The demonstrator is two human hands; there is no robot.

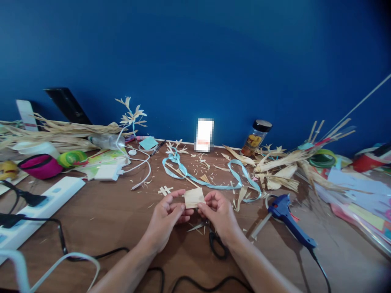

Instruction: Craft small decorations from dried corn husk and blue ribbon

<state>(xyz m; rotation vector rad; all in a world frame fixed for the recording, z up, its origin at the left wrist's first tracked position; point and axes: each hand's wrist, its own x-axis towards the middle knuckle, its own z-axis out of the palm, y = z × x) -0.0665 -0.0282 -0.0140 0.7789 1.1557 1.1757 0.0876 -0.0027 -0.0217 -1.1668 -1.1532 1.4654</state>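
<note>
Between my two hands is a small pale beige piece of dried husk (194, 197), nearly square, raised above the brown table. My left hand (166, 217) pinches its left edge between thumb and fingers. At the opposite edge, my right hand (218, 211) grips it the same way. Black-handled scissors (218, 246) lie on the table beneath my right hand, partly covered by it. Just beyond my left hand rests a small lattice of husk strips (165, 190). A light blue ribbon (210, 185) curls across the table past my fingers.
A blue glue gun (288, 217) lies right, its cord running toward me. A white power strip (42, 215) with black plugs is at left. A jar (256, 138) stands near the blue wall. Dried husks (281, 175), husk flowers (176, 149) and scraps litter the table. Black cables cross the front.
</note>
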